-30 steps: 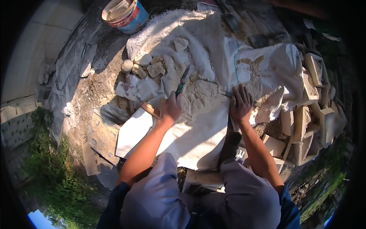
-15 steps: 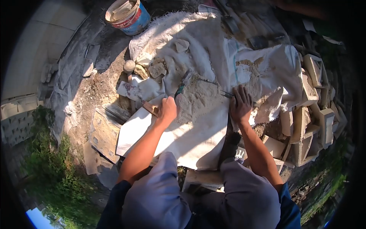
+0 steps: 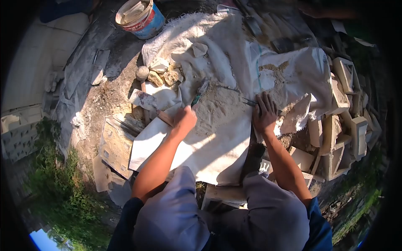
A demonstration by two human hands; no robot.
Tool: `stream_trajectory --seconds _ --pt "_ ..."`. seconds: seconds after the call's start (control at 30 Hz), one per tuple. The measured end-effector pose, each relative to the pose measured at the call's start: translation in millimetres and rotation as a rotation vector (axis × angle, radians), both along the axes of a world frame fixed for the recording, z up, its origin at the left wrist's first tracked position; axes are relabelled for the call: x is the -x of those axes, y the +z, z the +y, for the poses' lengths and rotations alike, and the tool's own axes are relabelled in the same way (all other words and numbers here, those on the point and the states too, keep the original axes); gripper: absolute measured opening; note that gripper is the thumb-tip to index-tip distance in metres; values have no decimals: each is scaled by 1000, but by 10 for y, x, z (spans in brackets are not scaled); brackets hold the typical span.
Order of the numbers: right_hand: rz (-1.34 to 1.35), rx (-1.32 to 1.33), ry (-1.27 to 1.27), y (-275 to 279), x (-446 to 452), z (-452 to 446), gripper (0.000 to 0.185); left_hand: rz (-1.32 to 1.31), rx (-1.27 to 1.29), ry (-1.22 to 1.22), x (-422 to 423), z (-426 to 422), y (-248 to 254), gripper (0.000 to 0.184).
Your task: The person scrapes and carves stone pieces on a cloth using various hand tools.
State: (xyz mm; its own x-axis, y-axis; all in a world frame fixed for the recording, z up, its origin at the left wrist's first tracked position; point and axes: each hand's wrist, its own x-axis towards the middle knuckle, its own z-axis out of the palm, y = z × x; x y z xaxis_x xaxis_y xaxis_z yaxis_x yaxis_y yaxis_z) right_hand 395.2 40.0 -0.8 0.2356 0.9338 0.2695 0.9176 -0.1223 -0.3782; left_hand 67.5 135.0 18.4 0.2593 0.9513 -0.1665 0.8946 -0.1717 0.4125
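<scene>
My left hand (image 3: 184, 119) is closed round the green-marked handle of a brush-like tool (image 3: 200, 93), whose dark far end rests at pale powder (image 3: 217, 109) on the white sacking (image 3: 205, 157). At the powder's right side, my right hand (image 3: 265, 113) has its fingers bent down over a thin metal tool (image 3: 249, 101). The tips of that tool point left, and part of it is hidden under the hand. Beside my left wrist lies a wooden handle (image 3: 165, 118). A mallet (image 3: 142, 73) and several pale stones (image 3: 171, 77) are farther up on the left.
A blue and red bucket (image 3: 144, 23) stands at the top left. Pale cast blocks (image 3: 335, 138) are heaped on the right. A yellowish slab (image 3: 115, 146) lies at lower left. Another person's arm (image 3: 331, 11) is dimly visible at top right, and dark blue cloth (image 3: 65, 9) at top left.
My left hand has shifted slightly left and down with the brush-like tool. My right hand stays in place. Dark blue cloth has appeared at top left, and the stones are more brightly lit.
</scene>
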Motion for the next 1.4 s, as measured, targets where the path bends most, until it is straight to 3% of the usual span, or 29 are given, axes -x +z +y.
stream_trajectory --seconds 0.17,0.23,0.3,0.37,0.4,0.5,0.57,0.63,0.7,0.77,0.83,0.9,0.97,1.1,1.17,1.3,1.37,1.4 --pt "11 9 15 -1 -34 -12 44 -71 -18 97 -151 -228 230 24" --pt "2 8 22 -5 -14 -13 44 140 73 -9 -26 -260 12 29" --pt "0 -8 15 -39 -21 3 44 112 150 -16 -36 -172 123 30" --pt "8 -7 31 -15 -30 13 44 -96 271 194 -229 -176 486 21" --pt "24 -10 32 -6 -33 0 44 -95 277 192 -234 -219 430 21" --pt "6 11 20 42 -14 5 44 -43 168 211 -157 -235 231 21" --pt "9 -4 20 -16 -6 -13 44 30 98 54 -34 -130 71 27" --pt "5 -7 26 -31 -33 19 44 14 172 104 -194 -33 370 29" --pt "15 -25 30 -10 -24 3 43 -154 -39 194 -270 -35 449 32" --pt "14 -15 12 30 3 -8 43 -94 -79 206 -295 41 441 32" --pt "3 -13 13 37 -4 18 43 7 -1 143 -137 188 123 35" --pt "10 15 7 4 -15 18 44 316 8 -400 55 321 10 37" --pt "11 7 14 1 -36 30 43 -23 -25 191 -43 191 79 39" --pt "5 14 -1 35 -5 10 43 -19 -140 279 -69 21 184 40" --pt "12 3 5 -15 -7 -1 43 66 74 169 114 121 -89 40" --pt "25 -1 14 -21 -24 5 43 41 92 278 12 39 174 39" --pt "18 7 5 -9 -7 -20 43 24 -232 173 -31 6 233 37" --pt "5 11 4 -11 -12 -5 43 24 -236 171 -32 78 260 37"
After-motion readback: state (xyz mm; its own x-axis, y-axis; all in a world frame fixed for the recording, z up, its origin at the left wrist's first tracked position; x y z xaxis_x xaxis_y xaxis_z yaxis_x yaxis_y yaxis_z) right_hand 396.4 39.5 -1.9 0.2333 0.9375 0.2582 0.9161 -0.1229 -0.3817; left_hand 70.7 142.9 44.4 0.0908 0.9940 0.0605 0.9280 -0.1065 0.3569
